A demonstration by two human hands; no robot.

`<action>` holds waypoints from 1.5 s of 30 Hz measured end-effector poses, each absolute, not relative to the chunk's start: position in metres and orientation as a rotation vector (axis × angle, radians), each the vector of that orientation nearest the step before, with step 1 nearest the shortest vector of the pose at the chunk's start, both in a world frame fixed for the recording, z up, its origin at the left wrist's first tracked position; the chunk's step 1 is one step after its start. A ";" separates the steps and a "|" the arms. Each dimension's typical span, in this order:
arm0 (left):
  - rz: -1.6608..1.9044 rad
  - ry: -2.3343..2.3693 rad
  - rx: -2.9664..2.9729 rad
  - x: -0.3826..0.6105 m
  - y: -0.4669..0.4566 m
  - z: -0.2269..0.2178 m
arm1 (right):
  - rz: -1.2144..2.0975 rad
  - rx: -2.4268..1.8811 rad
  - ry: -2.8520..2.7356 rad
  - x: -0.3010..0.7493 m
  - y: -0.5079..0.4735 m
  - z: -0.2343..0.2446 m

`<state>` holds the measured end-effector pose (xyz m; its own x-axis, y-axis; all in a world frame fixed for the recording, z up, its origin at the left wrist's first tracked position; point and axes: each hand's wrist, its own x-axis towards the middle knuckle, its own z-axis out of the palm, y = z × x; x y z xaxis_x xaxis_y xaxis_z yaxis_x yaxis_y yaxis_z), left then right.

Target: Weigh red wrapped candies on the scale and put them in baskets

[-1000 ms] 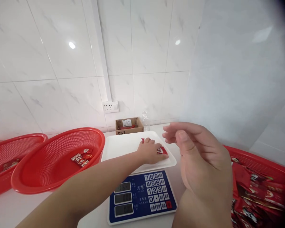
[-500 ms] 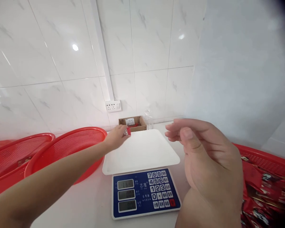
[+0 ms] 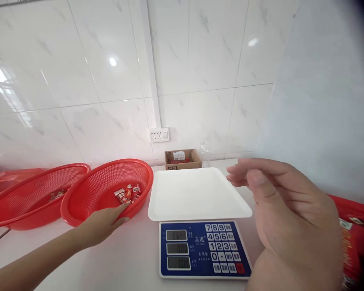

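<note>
My left hand point(image 3: 104, 220) lies at the near rim of a red mesh basket point(image 3: 87, 194), fingers stretched out and holding nothing. Several small red snack packets point(image 3: 127, 193) lie inside that basket just beyond my fingertips. My right hand point(image 3: 286, 210) hovers close to the camera, right of the scale, fingers loosely curled and apart, with nothing in them. The white scale tray point(image 3: 197, 194) between my hands carries nothing. The blue scale panel point(image 3: 204, 248) with keypad and displays sits below it.
A second red basket point(image 3: 33, 194) stands at the far left with a packet in it. A red basket of packets point(image 3: 356, 226) sits at the right edge. A small cardboard box point(image 3: 182, 159) and a clear bottle point(image 3: 204, 153) stand by the tiled wall, under a socket point(image 3: 159, 135).
My left hand took the red packets off the scale tray, carried them left and let them go into the red basket. The tray is now bare. The view shifted left.
</note>
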<state>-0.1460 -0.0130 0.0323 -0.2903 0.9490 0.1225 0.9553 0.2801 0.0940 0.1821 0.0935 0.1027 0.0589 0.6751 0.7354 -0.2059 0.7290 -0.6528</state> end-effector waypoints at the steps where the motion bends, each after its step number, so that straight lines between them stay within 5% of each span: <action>1: -0.181 -2.495 -1.858 -0.146 -0.014 0.031 | 0.701 -0.430 -1.382 0.180 0.093 0.103; 8: -0.200 -2.394 -1.953 -0.126 0.007 0.037 | 0.638 -0.465 -1.595 0.166 0.071 0.102; 17: -1.195 -1.862 -2.236 -0.029 0.044 0.069 | 0.676 -0.760 -1.998 0.191 0.037 0.067; 25: -1.192 -1.876 -2.476 -0.019 0.066 0.064 | 0.629 -1.791 -1.966 0.325 0.041 0.061; 32: -1.209 -1.786 -2.603 -0.023 0.066 0.053 | 0.905 -1.988 -2.193 0.328 0.075 0.044; 45: -1.139 -1.730 -2.702 -0.024 0.061 0.053 | 0.643 -2.120 -2.221 0.294 0.099 0.024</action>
